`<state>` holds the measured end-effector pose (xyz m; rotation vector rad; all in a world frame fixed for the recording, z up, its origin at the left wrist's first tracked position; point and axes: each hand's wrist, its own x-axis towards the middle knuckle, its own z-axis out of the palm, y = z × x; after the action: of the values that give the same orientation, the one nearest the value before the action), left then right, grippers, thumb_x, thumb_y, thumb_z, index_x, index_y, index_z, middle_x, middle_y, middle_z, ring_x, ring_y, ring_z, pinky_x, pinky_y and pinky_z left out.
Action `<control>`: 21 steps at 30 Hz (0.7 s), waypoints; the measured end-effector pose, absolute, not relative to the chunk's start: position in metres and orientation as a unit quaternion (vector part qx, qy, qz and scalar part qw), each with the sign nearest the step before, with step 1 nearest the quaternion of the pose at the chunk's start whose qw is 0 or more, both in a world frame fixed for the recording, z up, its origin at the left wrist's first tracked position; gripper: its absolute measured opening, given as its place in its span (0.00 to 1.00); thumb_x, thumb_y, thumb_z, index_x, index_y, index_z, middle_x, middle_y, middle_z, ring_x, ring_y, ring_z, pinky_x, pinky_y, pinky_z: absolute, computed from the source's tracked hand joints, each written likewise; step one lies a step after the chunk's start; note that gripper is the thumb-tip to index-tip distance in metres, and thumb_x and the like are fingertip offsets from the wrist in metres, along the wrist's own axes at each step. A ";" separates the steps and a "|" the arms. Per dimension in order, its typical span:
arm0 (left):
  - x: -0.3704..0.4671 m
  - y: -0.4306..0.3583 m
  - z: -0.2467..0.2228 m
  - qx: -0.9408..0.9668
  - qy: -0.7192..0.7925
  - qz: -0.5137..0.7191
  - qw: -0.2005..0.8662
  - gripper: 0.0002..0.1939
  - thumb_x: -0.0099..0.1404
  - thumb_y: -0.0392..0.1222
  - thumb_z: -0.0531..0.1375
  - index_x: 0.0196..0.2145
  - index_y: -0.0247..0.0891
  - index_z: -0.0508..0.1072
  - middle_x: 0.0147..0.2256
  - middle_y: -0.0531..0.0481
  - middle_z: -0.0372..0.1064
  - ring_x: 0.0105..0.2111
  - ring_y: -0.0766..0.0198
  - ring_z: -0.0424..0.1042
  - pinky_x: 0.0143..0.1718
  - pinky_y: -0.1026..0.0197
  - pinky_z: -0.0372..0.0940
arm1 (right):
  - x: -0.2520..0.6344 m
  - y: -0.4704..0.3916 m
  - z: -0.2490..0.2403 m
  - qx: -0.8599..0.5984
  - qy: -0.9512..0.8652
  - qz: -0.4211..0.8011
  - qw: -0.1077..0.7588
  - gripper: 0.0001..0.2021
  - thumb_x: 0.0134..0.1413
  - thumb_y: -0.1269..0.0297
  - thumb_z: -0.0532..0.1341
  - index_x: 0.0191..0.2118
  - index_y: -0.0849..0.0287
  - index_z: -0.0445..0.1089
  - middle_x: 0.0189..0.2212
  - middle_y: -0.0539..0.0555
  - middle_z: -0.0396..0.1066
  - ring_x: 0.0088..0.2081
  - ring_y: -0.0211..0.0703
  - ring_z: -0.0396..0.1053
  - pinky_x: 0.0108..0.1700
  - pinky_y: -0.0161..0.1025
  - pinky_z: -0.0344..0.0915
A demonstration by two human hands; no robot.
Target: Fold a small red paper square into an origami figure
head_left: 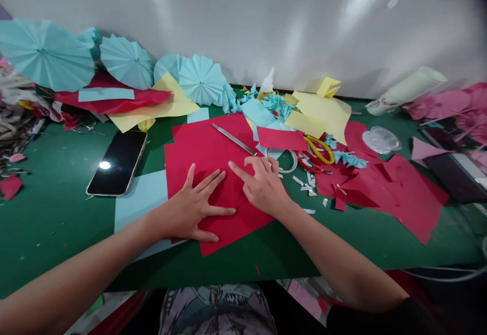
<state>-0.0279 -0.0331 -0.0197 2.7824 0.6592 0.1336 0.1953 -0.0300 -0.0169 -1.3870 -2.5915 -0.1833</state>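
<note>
My left hand (198,208) lies flat with its fingers spread on a stack of red paper sheets (213,147). On the right part of the same stack rests my right hand (262,183), its index finger stretched out along the paper and the other fingers partly curled; I see nothing held in it. A faint crease or edge runs through the red paper between the hands. Just beyond my right hand a slim grey stick-like tool (234,139) lies slantwise on the red paper. Light blue paper (140,200) sticks out from beneath the stack on the left.
A phone (118,162) lies left on the green table (68,233). Pleated blue paper fans (201,79) line the wall. Yellow- and red-handled scissors (319,150), a tape roll (292,161), a white glue bottle (267,82) and red scraps (414,198) are rightward.
</note>
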 end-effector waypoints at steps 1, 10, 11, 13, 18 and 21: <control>-0.028 -0.033 -0.019 0.963 0.228 0.044 0.137 0.28 0.58 0.64 0.53 0.55 0.60 0.59 0.65 0.45 0.30 0.62 0.40 0.36 0.52 0.28 0.20 | 0.196 -0.031 -0.016 -0.434 -0.892 -0.063 0.107 0.21 0.55 0.74 0.50 0.53 0.53 0.65 0.44 0.59 0.62 0.44 0.48 0.56 0.48 0.50 0.46; -0.028 -0.034 -0.020 0.964 0.226 0.048 0.132 0.28 0.59 0.65 0.52 0.55 0.61 0.59 0.65 0.43 0.28 0.62 0.41 0.36 0.52 0.28 0.21 | 0.200 -0.028 -0.013 -0.412 -0.909 -0.027 0.059 0.19 0.57 0.76 0.51 0.46 0.50 0.71 0.40 0.56 0.65 0.40 0.45 0.57 0.45 0.49 0.45; -0.028 -0.034 -0.020 0.964 0.228 0.049 0.129 0.28 0.59 0.65 0.52 0.56 0.61 0.58 0.65 0.43 0.28 0.62 0.40 0.36 0.52 0.28 0.21 | 0.201 -0.027 -0.013 -0.423 -0.904 -0.021 0.057 0.19 0.57 0.76 0.50 0.47 0.50 0.71 0.39 0.56 0.64 0.39 0.44 0.58 0.45 0.48 0.45; -0.029 -0.035 -0.021 0.963 0.233 0.050 0.123 0.29 0.58 0.64 0.53 0.56 0.60 0.58 0.65 0.43 0.29 0.62 0.40 0.35 0.52 0.28 0.22 | 0.201 -0.027 -0.012 -0.436 -0.898 -0.005 0.060 0.19 0.57 0.75 0.50 0.47 0.50 0.71 0.38 0.56 0.64 0.38 0.43 0.58 0.45 0.48 0.45; -0.029 -0.037 -0.021 0.964 0.239 0.050 0.107 0.30 0.57 0.64 0.55 0.56 0.61 0.57 0.65 0.45 0.28 0.62 0.38 0.32 0.52 0.27 0.24 | 0.196 -0.031 -0.013 -0.460 -0.880 0.045 0.107 0.13 0.56 0.64 0.54 0.43 0.55 0.73 0.36 0.55 0.63 0.38 0.43 0.59 0.44 0.46 0.46; -0.029 -0.037 -0.021 0.965 0.237 0.049 0.100 0.29 0.57 0.64 0.55 0.56 0.62 0.57 0.65 0.44 0.29 0.62 0.38 0.33 0.51 0.27 0.24 | 0.194 -0.032 -0.018 -0.480 -0.865 0.045 0.143 0.15 0.57 0.56 0.54 0.40 0.55 0.75 0.33 0.54 0.63 0.37 0.42 0.59 0.43 0.45 0.47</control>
<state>-0.0294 -0.0372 -0.0213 2.8525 0.7012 0.1436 0.1937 -0.0318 -0.0177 -1.3839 -2.4941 0.1291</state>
